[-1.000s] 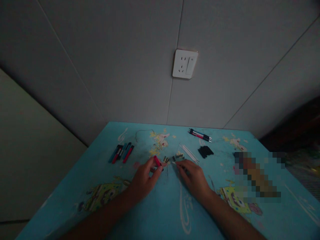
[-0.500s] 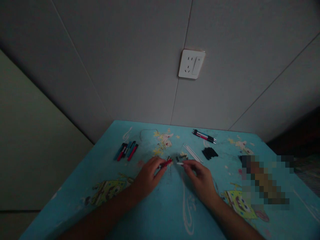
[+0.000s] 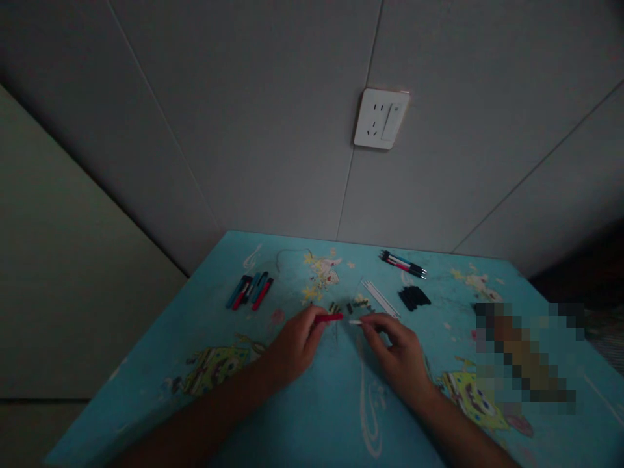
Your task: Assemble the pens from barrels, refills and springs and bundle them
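My left hand [image 3: 303,338] is closed on a red pen barrel [image 3: 332,318], whose end points right. Facing it across a small gap, my right hand [image 3: 394,341] pinches a thin white piece [image 3: 355,322] that looks like a pen part; most of it is hidden by the fingers. Just beyond the hands lie several small dark pieces [image 3: 334,307] and a little pile of small pale parts [image 3: 361,300]. Several thin white refills [image 3: 380,298] lie side by side past my right hand.
Red and blue pen barrels [image 3: 249,291] lie at the left. Black grips [image 3: 414,298] are heaped at the right, with whole pens [image 3: 403,264] behind them. A blurred-out object [image 3: 526,354] is at the far right. The wall with a socket [image 3: 381,119] borders the blue table [image 3: 312,422].
The red barrel has turned from a slant to nearly level, and more of it shows. The white piece stays pinched near it. The whole view has shifted slightly.
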{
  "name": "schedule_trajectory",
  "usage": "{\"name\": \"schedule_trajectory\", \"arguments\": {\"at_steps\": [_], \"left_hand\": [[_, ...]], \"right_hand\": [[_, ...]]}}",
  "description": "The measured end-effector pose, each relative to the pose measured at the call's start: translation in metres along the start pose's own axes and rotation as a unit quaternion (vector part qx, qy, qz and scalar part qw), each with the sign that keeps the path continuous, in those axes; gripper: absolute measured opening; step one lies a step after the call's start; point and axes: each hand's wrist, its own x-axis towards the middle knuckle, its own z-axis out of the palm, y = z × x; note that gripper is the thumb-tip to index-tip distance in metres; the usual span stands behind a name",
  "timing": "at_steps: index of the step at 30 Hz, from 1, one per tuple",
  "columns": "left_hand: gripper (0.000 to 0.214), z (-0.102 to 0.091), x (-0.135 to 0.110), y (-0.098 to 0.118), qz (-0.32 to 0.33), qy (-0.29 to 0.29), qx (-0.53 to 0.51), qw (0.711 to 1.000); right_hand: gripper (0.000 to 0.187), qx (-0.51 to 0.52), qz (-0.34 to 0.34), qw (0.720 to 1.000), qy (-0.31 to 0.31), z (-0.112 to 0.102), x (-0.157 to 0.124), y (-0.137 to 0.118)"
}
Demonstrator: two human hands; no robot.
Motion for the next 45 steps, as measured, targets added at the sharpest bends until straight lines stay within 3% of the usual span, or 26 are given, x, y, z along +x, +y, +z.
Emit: {"name": "schedule_trajectory", "arguments": {"at_steps": [7, 15, 19, 22, 27, 31, 38, 45], "left_hand": [[0.026, 0.005, -0.003, 0.015, -0.051, -0.036, -0.123, 0.99], [0.022, 0.006, -0.001, 0.01, -0.056, -0.028, -0.098, 0.993], [0.024, 0.005, 0.0, 0.006, -0.069, -0.019, -0.105, 0.992], [0.026, 0.006, 0.001, 0.003, -0.079, -0.017, -0.104, 0.991], [0.025, 0.009, 0.0, -0.001, -0.079, -0.036, -0.094, 0.992], [0.024, 0.011, 0.0, -0.001, -0.07, -0.039, -0.099, 0.992], [0.023, 0.014, -0.005, -0.003, -0.054, -0.063, -0.064, 0.994], [0.021, 0.012, -0.005, -0.016, -0.038, -0.11, -0.021, 0.993]], "right_hand": [[0.015, 0.03, -0.02, 0.997, -0.064, 0.013, -0.005, -0.007], [0.016, 0.028, -0.013, 0.997, -0.072, 0.013, -0.005, -0.009], [0.016, -0.052, -0.036, 0.997, -0.05, 0.009, -0.001, 0.005], [0.017, -0.15, -0.072, 0.983, -0.076, 0.009, 0.004, 0.017], [0.017, -0.246, -0.076, 0.962, -0.094, 0.012, 0.007, 0.023], [0.023, -0.179, -0.115, 0.971, -0.106, 0.013, 0.003, 0.013], [0.015, -0.086, -0.141, 0.977, -0.132, 0.018, -0.003, -0.003], [0.014, -0.093, -0.144, 0.983, -0.062, 0.009, -0.001, -0.006]]}}
